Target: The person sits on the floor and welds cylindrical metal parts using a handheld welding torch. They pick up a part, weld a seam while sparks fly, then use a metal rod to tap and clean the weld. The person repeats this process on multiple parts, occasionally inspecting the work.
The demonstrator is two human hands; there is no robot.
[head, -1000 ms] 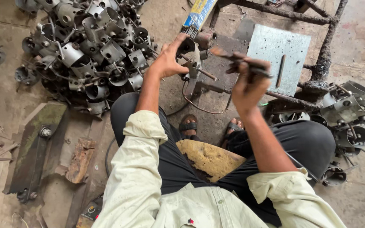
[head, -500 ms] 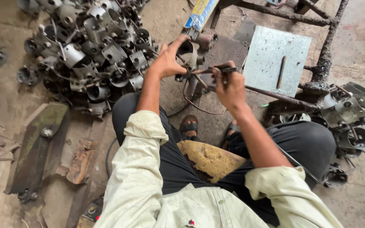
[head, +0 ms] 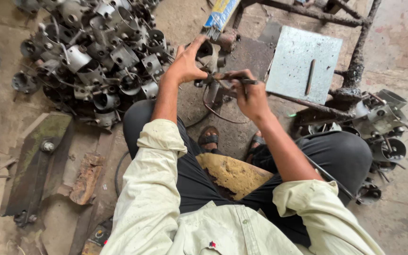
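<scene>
the left hand [head: 185,66] holds a small metal ring part [head: 207,52], with the thumb and fingers clamped around its round wall. this part sits just left of the grey steel plate [head: 303,63], near the plate's left edge. the right hand [head: 250,97] is also left of the plate, a little lower, and its fingers are closed tight on a thin dark holder [head: 234,78] whose tip points at the ring part.

the ring part looks like stiff sheet steel, rather light for 1 hand, hard and not fragile. its cut edges are probably sharp and it may be hot near the tip, so the outer curved wall, away from the joint, seems the safe place to grip. the surface looks rusty and dry, so i judge it is not slippery.

a big pile of similar metal parts [head: 90,61] lies far left of the plate. a few more parts [head: 383,127] lie at the plate's lower right. a blue packet of rods [head: 220,14] lies above the plate's left corner.
</scene>
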